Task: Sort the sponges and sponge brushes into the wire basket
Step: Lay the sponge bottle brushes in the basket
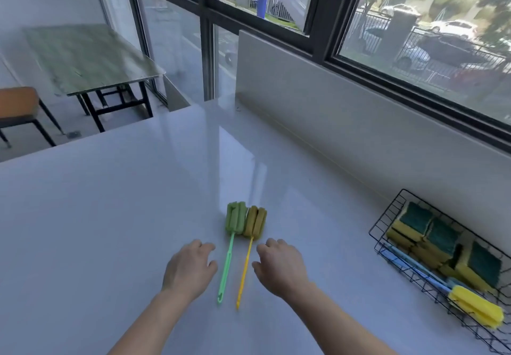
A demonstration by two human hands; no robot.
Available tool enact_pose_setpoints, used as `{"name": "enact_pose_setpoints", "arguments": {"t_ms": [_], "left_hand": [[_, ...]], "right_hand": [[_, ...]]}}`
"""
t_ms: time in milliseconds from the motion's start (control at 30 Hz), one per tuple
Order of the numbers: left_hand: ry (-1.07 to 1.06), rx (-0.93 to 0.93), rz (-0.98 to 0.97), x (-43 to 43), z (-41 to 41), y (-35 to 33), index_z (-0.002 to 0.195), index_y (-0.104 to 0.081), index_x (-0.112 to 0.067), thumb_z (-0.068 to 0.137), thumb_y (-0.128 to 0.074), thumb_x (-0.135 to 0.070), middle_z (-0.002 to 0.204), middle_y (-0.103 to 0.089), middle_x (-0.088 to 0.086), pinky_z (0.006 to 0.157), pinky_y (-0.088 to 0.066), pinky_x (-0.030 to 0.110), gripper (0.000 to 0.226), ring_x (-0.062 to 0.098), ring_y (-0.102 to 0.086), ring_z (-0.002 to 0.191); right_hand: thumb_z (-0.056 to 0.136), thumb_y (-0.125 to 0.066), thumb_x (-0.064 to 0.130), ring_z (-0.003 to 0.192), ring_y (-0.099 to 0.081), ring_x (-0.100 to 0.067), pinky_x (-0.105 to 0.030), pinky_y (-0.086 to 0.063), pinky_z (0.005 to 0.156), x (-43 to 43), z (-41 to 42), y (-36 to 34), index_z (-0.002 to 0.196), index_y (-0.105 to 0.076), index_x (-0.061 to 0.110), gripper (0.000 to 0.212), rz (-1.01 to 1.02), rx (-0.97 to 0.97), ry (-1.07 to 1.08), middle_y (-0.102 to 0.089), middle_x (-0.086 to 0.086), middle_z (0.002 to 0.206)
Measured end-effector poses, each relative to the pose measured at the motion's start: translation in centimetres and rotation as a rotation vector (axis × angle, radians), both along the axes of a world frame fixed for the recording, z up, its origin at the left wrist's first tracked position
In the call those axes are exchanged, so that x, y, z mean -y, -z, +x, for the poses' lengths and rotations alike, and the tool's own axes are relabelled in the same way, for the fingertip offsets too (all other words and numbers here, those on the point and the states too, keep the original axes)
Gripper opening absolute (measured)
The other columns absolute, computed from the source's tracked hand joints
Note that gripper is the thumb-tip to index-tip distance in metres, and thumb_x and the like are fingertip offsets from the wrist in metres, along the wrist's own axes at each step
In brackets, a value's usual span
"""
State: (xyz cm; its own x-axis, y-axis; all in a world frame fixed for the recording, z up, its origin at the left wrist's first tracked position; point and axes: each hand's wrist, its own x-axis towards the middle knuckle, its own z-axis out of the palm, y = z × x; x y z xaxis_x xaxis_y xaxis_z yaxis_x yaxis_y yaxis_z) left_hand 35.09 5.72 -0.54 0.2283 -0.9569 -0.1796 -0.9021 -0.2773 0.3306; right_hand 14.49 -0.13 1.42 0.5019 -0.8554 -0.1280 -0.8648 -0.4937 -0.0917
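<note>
Two sponge brushes lie side by side on the white counter, heads pointing away from me: a green sponge brush [235,217] on the left and a yellow sponge brush [255,222] on the right. My left hand [189,267] hovers just left of the green handle, fingers apart, holding nothing. My right hand [279,264] hovers just right of the yellow handle, also empty. At the right stands the black wire basket [385,217]. It holds several yellow-and-green sponges [439,240] and a blue-handled brush with a yellow head [474,309].
The white counter [124,216] runs to a low white backsplash [345,122] under the windows. Beyond the counter's far left edge stand a green-topped table [83,55] and an orange chair [16,105] on the floor.
</note>
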Motion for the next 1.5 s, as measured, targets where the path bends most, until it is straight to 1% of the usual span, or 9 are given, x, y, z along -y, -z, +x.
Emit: {"name": "enact_pose_setpoints", "arguments": {"t_ms": [133, 267, 433, 633, 867, 1067, 1167, 1400, 1500], "left_hand": [[-0.007, -0.041, 0.056, 0.8, -0.3, 1.5, 0.133, -0.052, -0.031, 0.094, -0.044, -0.044, 0.121, -0.058, -0.003, 0.088, -0.047, 0.033, 0.042, 0.019, -0.055, 0.114], [-0.021, -0.089, 0.082, 1.9, -0.9, 2.8, 0.131, -0.054, -0.028, 0.092, -0.05, -0.05, 0.117, -0.063, -0.001, 0.088, -0.049, 0.033, 0.045, 0.02, -0.058, 0.112], [-0.046, -0.11, 0.097, 3.3, -1.3, 3.5, 0.128, -0.057, -0.027, 0.087, -0.057, -0.054, 0.117, -0.067, -0.001, 0.087, -0.05, 0.033, 0.049, 0.022, -0.061, 0.112], [-0.071, -0.134, 0.08, 3.7, -1.8, 3.4, 0.105, -0.064, -0.024, 0.081, -0.057, -0.035, 0.102, -0.071, 0.004, 0.075, -0.053, 0.035, 0.027, 0.029, -0.064, 0.098], [-0.131, -0.26, 0.05, 3.4, -1.9, 3.1, 0.115, -0.063, -0.026, 0.083, -0.057, -0.022, 0.098, -0.07, -0.003, 0.074, -0.052, 0.032, 0.033, 0.022, -0.064, 0.094], [-0.1, -0.245, 0.011, 2.8, -3.0, 2.0, 0.112, -0.064, -0.03, 0.084, -0.056, -0.022, 0.093, -0.068, -0.003, 0.067, -0.048, 0.029, 0.03, 0.02, -0.063, 0.087], [-0.064, -0.246, -0.007, 2.6, -4.2, 1.4, 0.11, -0.064, -0.032, 0.083, -0.056, -0.022, 0.089, -0.067, -0.006, 0.063, -0.045, 0.028, 0.029, 0.017, -0.062, 0.082], [0.052, -0.239, -0.047, 2.4, -8.4, 0.1, 0.103, -0.064, -0.035, 0.083, -0.056, -0.023, 0.08, -0.063, -0.008, 0.06, -0.049, 0.029, 0.025, 0.012, -0.061, 0.073], [0.116, -0.255, -0.053, 2.5, -10.8, -0.4, 0.099, -0.065, -0.035, 0.083, -0.056, -0.023, 0.076, -0.062, -0.008, 0.053, -0.044, 0.028, 0.022, 0.009, -0.059, 0.068]], "right_hand": [[0.096, -0.049, 0.048, 0.101, -0.061, -0.033, -0.037, -0.042, 0.072, 1.0, 2.3, 1.2, 0.099, -0.062, 0.013, 0.037, 0.115, 0.007, 0.104, -0.064, -0.009, 0.105], [0.093, -0.052, 0.052, 0.099, -0.066, -0.031, -0.034, -0.044, 0.069, 1.9, 3.9, 2.2, 0.084, -0.054, 0.02, 0.033, 0.329, 0.103, 0.365, -0.07, -0.006, 0.103], [0.086, -0.055, 0.041, 0.094, -0.067, -0.031, -0.034, -0.048, 0.07, 2.0, 4.6, 3.2, 0.08, -0.056, 0.021, 0.021, 0.382, 0.193, 0.535, -0.071, -0.006, 0.096], [0.078, -0.053, 0.028, 0.078, -0.066, -0.03, -0.033, -0.053, 0.066, 2.1, 4.0, 3.2, 0.064, -0.046, 0.022, 0.017, 0.445, 0.308, 0.631, -0.065, -0.001, 0.073], [0.081, -0.052, 0.019, 0.051, -0.071, -0.025, -0.042, -0.063, 0.063, 1.8, 1.5, 2.3, 0.071, -0.055, 0.014, 0.012, 0.469, 0.447, 0.694, -0.074, -0.013, 0.068], [0.084, -0.055, 0.02, 0.056, -0.072, -0.028, -0.047, -0.063, 0.06, 0.9, -1.0, 1.1, 0.073, -0.057, 0.01, 0.014, 0.428, 0.542, 0.744, -0.07, -0.01, 0.067], [0.085, -0.056, 0.021, 0.061, -0.073, -0.029, -0.048, -0.063, 0.062, -0.4, -2.7, 0.5, 0.083, -0.063, 0.005, 0.018, 0.422, 0.58, 0.796, -0.073, -0.012, 0.075], [0.086, -0.057, 0.021, 0.065, -0.072, -0.027, -0.037, -0.063, 0.056, -3.8, -9.0, -0.5, 0.084, -0.063, 0.005, 0.018, 0.413, 0.723, 0.941, -0.07, -0.01, 0.077], [0.087, -0.059, 0.02, 0.066, -0.072, -0.026, -0.033, -0.061, 0.054, -5.1, -12.1, -0.9, 0.084, -0.065, 0.006, 0.015, 0.386, 0.781, 1.024, -0.07, -0.01, 0.078]]}}
